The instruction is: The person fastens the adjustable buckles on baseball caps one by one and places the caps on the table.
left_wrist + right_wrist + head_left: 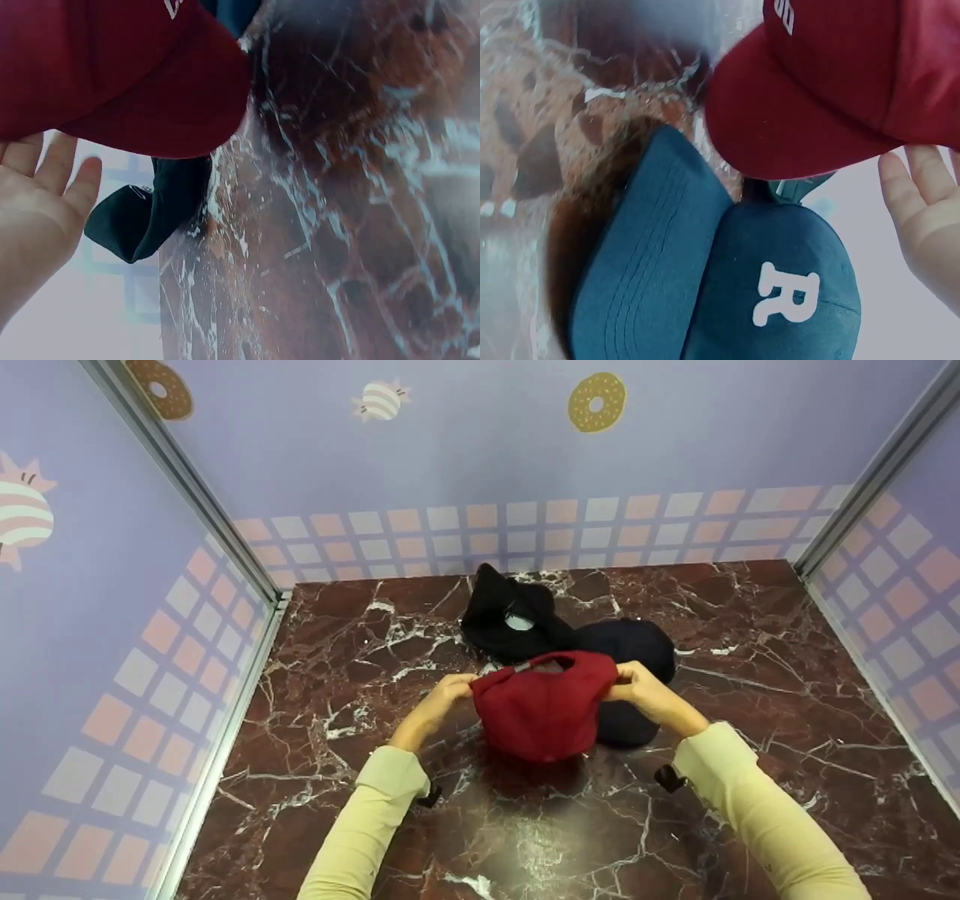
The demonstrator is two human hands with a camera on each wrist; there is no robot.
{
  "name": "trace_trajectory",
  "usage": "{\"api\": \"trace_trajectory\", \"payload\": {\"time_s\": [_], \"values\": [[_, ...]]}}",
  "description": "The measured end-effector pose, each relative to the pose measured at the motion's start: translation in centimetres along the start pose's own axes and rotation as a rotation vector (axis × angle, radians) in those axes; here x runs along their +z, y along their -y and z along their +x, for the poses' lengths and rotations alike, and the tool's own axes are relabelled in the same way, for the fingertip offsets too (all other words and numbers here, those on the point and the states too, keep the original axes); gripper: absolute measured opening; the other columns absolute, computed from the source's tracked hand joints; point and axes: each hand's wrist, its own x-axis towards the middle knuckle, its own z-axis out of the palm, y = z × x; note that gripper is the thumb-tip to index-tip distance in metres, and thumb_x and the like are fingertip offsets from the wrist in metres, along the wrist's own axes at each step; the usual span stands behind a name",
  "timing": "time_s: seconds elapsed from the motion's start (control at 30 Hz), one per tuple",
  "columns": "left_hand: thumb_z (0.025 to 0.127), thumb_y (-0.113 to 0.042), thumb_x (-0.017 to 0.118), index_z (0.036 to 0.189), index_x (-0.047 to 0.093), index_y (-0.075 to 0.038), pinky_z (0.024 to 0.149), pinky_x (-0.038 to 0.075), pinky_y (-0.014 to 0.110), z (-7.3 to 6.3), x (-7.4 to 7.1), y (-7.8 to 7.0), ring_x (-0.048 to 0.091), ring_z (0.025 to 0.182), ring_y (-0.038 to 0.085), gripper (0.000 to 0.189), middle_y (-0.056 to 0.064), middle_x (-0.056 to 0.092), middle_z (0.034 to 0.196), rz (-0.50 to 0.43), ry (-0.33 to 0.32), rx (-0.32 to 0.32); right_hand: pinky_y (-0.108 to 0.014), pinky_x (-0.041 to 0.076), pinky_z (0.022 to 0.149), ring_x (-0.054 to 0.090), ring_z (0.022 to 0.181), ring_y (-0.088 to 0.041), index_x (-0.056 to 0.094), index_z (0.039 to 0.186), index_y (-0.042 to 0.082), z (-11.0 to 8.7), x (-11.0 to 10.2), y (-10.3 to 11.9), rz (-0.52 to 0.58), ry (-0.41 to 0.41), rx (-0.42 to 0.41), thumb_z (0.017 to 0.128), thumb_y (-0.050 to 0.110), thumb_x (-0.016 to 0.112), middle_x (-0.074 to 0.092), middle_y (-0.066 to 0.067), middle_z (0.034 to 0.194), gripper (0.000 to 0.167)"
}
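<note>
A red baseball cap point(536, 716) is held up over the marble surface, its back opening turned up and away from me. My left hand point(442, 701) pinches its left edge, and my right hand point(645, 697) pinches the right edge. In both wrist views the cap's brim point(180, 97) shows below the crown, with part of some white lettering. Behind it lies a black cap point(487, 619), folded and tilted, with a pale patch visible. To the right sits a navy cap point(630, 641); a white letter R point(787, 292) marks its front in the right wrist view.
Dark red marble with white veins point(360, 795) forms the work surface. A purple back wall point(480, 450) with printed sweets and squares encloses it, along with side walls point(112, 622) edged by metal strips. Small black objects point(670, 778) sit at both cuffs.
</note>
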Motion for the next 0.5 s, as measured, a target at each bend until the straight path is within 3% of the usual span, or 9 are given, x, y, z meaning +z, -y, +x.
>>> {"api": "trace_trajectory", "payload": {"time_s": [0.1, 0.23, 0.5], "values": [[0.072, 0.005, 0.034, 0.071, 0.056, -0.016, 0.066, 0.038, 0.022, 0.2, 0.3, 0.1, 0.047, 0.067, 0.005, 0.030, -0.010, 0.053, 0.069, -0.092, 0.019, 0.026, -0.019, 0.047, 0.070, 0.058, 0.074, -0.004, 0.068, 0.080, 0.014, 0.1, 0.0, 0.1, 0.166, 0.011, -0.011, 0.075, -0.013, 0.045, 0.065, 0.007, 0.078, 0.036], [0.070, 0.000, 0.032, 0.068, 0.053, -0.017, 0.062, 0.037, 0.023, 0.4, 0.7, 0.5, 0.045, 0.063, 0.006, 0.027, -0.009, 0.050, 0.067, -0.167, 0.008, 0.026, -0.019, 0.045, 0.068, 0.058, 0.073, -0.005, 0.066, 0.084, 0.014, 0.3, -0.1, 0.0, 0.325, 0.023, -0.005, 0.078, -0.010, 0.038, 0.064, 0.006, 0.080, 0.037], [0.066, 0.005, 0.026, 0.070, 0.048, -0.014, 0.058, 0.037, 0.023, 0.9, 1.4, 1.1, 0.045, 0.060, 0.008, 0.030, -0.005, 0.046, 0.066, -0.418, -0.129, 0.015, -0.024, 0.048, 0.066, 0.060, 0.072, -0.010, 0.059, 0.090, 0.011, 0.8, -0.5, -0.8, 0.559, -0.013, 0.014, 0.088, 0.000, 0.035, 0.063, 0.002, 0.082, 0.027]]}}
